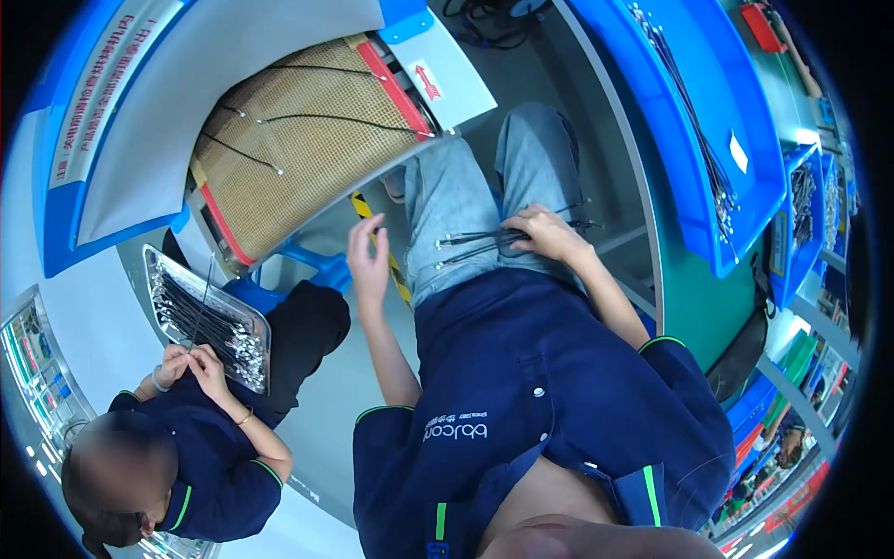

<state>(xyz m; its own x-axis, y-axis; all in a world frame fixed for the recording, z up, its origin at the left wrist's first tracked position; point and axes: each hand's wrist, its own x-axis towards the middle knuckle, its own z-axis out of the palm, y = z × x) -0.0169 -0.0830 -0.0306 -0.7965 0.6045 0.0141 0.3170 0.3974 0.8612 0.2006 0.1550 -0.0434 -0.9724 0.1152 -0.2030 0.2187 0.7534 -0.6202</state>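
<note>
My right hand is closed around a small bundle of thin black cables with metal end connectors. The bundle lies across my thighs, its ends sticking out on both sides of the hand. My left hand is raised to the left of my lap, fingers apart, with nothing in it. Ahead of it, several similar cables, among them a long black cable, lie spread on a tan mesh conveyor belt with red edges.
A grey and blue machine hood arches over the belt. To the right, a long blue tray holds more cables, beside a smaller blue bin of metal parts. At left, a co-worker's hands handle a cable over a metal tray full of cables.
</note>
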